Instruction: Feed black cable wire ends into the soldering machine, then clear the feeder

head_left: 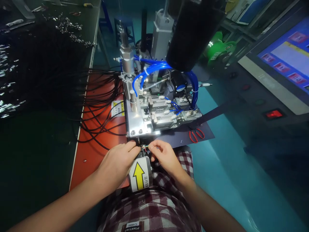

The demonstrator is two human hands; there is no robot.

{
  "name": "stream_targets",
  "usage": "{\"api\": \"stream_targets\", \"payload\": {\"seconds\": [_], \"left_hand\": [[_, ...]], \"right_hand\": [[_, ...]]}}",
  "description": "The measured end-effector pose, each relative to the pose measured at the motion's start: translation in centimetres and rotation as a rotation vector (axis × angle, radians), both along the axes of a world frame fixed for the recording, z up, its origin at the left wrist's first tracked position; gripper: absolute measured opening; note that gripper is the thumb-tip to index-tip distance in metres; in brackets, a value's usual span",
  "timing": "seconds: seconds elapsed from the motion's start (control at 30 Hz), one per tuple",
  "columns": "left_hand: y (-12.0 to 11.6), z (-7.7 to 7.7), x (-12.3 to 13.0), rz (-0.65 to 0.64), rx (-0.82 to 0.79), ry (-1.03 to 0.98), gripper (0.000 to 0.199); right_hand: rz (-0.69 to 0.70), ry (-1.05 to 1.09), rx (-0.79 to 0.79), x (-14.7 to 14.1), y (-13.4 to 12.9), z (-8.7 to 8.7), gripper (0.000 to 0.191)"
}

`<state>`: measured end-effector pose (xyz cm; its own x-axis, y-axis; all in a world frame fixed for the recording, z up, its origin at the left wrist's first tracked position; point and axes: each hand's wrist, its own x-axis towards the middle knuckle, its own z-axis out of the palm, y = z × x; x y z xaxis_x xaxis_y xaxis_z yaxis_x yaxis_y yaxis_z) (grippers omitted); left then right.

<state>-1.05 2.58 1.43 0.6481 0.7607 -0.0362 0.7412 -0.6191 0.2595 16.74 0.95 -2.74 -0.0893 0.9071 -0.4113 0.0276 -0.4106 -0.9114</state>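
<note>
My left hand point(120, 159) is at the front edge of the metal machine point(140, 120), its fingers pinched beside a small fixture. What it grips is hidden. Just to the right, my right hand point(164, 154) is closed, thumb and index finger on the end of thin coloured wires point(145, 147). The fingertips of both hands are a short gap apart, with the wires between them. Below them a plate with a yellow arrow point(139, 176) points toward the machine.
Black cables point(96, 124) cross the orange surface point(91, 154) from a large bundle at left. Red-handled scissors point(196, 135) lie on the dark plate at right. A touchscreen point(289, 61) and a lit red switch point(274, 114) stand farther right. A green spool point(218, 48) is behind.
</note>
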Motion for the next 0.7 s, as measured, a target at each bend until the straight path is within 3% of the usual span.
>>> {"api": "stream_targets", "payload": {"seconds": [0.23,0.43,0.5,0.63,0.7], "left_hand": [[-0.1,0.0,0.1,0.023,-0.031,0.047,0.029],[-0.2,0.0,0.0,0.036,-0.071,0.048,0.028],[-0.2,0.0,0.0,0.041,-0.072,0.043,0.027],[-0.1,0.1,0.0,0.035,-0.069,0.031,0.027],[-0.1,0.1,0.0,0.036,-0.073,0.031,0.027]], "right_hand": [[-0.024,-0.190,0.005,-1.0,-1.4,0.4,0.020],[-0.005,-0.680,0.435,-1.3,-0.9,2.4,0.015],[0.005,-0.571,0.379,-1.1,-0.5,2.0,0.015],[0.040,-0.084,0.060,-0.3,0.4,0.1,0.017],[0.031,0.013,0.017,0.2,0.6,-0.6,0.019]]}}
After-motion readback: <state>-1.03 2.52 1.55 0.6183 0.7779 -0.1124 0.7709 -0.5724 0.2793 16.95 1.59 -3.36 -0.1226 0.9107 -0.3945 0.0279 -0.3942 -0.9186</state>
